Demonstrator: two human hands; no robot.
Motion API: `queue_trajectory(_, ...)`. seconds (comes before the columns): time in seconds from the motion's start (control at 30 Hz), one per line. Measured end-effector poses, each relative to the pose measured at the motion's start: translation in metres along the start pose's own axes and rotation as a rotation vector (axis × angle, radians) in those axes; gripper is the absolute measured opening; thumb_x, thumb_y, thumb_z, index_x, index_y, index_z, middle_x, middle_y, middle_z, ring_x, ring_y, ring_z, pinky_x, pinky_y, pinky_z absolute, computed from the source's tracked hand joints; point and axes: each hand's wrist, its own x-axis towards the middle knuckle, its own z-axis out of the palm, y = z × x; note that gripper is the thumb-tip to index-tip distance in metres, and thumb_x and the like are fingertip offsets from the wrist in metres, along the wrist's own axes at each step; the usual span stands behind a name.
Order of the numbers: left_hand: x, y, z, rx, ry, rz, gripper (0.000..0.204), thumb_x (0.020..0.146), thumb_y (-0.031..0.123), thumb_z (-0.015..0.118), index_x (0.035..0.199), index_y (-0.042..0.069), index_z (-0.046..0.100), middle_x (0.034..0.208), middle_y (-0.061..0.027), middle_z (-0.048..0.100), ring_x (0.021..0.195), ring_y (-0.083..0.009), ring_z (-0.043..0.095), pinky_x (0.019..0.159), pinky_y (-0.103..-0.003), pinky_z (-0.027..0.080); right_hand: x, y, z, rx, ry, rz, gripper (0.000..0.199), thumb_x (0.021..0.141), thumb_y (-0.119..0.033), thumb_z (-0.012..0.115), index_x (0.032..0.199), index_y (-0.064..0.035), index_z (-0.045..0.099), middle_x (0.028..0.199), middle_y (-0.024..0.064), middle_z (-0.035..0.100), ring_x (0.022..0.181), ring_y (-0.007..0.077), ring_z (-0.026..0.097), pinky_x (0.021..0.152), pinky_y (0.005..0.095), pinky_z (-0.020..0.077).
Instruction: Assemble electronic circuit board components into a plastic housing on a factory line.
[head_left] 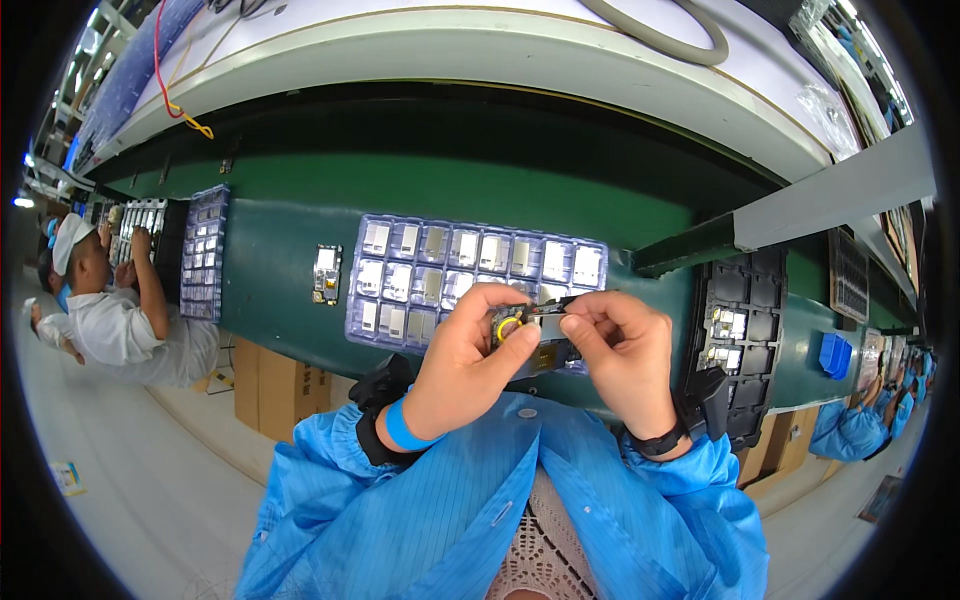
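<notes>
Hands meet at chest height, left hand (465,350) and right hand (620,345) both pinching a small circuit module (535,335) over the clear tray (400,300), apparently mid-fitting, wanting steady alignment next, green conveyor (450,200) beyond.

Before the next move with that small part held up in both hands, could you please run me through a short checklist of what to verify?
1. Both hands on the part: left hand and right hand pinch the small circuit module between fingertips. Ok.
2. Part held above the conveyor, near the clear blue tray: ok.
3. Yellow ring on the module in view, facing the camera: ok.
4. Module seated or aligned properly: too small to judge. Cannot tell.
5. Tray pockets stocked: the rear rows hold pieces; the front row is hidden by the hands. Cannot tell.
6. Black tray on the right, apart from the hands: ok.
</notes>
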Motion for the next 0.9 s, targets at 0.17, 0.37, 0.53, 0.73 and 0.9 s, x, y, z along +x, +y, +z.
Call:
queue_trajectory(0.17, 0.001, -0.01, 0.001, 0.04, 0.134, 0.111, 0.021, 0.081, 0.0, 0.052, 0.1, 0.0, 0.042, 0.086, -0.0036, 0.05, 0.075, -0.0042, 0.048, 0.062, -0.018, 0.041, -0.003, -0.012, 0.005, -0.042, 0.126, -0.055, 0.008, 0.068, -0.002, 0.065, 0.073, -0.0005, 0.059, 0.061, 0.0077, 0.057, 0.046, 0.011, 0.051, 0.043, 0.0234, 0.041)
queue_trajectory(0.37, 0.0, -0.012, 0.003, 0.027, 0.122, 0.144, 0.02, 0.082, -0.001, 0.05, 0.099, 0.001, 0.04, 0.088, -0.0046, 0.052, 0.078, -0.0054, 0.049, 0.066, -0.019, 0.041, -0.004, -0.006, 0.002, -0.152, 0.137, -0.195, 0.01, 0.066, -0.004, 0.068, 0.072, -0.0029, 0.06, 0.06, 0.0067, 0.056, 0.049, 0.0139, 0.054, 0.045, 0.0234, 0.0434)
queue_trajectory(0.53, -0.002, -0.009, 0.005, 0.015, 0.115, 0.135, 0.019, 0.083, 0.0, 0.05, 0.099, 0.001, 0.04, 0.088, -0.004, 0.052, 0.078, -0.005, 0.048, 0.066, -0.019, 0.041, -0.006, -0.004, 0.001, -0.189, 0.194, -0.259, 0.014, 0.063, -0.004, 0.07, 0.073, -0.0024, 0.06, 0.07, 0.007, 0.051, 0.054, 0.0156, 0.055, 0.046, 0.0244, 0.0452)
queue_trajectory(0.73, -0.005, -0.007, 0.004, 0.009, 0.114, 0.136, 0.019, 0.083, 0.0, 0.05, 0.099, 0.001, 0.04, 0.088, -0.0037, 0.052, 0.077, -0.0046, 0.048, 0.066, -0.019, 0.04, -0.006, -0.009, -0.001, -0.15, 0.236, -0.219, 0.035, 0.06, -0.005, 0.073, 0.09, -0.0018, 0.054, 0.084, 0.0074, 0.045, 0.065, 0.0147, 0.054, 0.051, 0.0245, 0.0487)
queue_trajectory(0.9, -0.006, -0.007, 0.006, 0.016, 0.116, 0.129, 0.018, 0.082, 0.001, 0.051, 0.098, 0.001, 0.042, 0.085, -0.0022, 0.049, 0.073, -0.0026, 0.045, 0.06, -0.017, 0.038, 0.001, -0.002, -0.009, -0.061, 0.152, -0.248, 0.033, 0.06, -0.006, 0.073, 0.087, -0.0007, 0.055, 0.085, 0.0073, 0.049, 0.068, 0.0147, 0.052, 0.058, 0.0243, 0.0464)
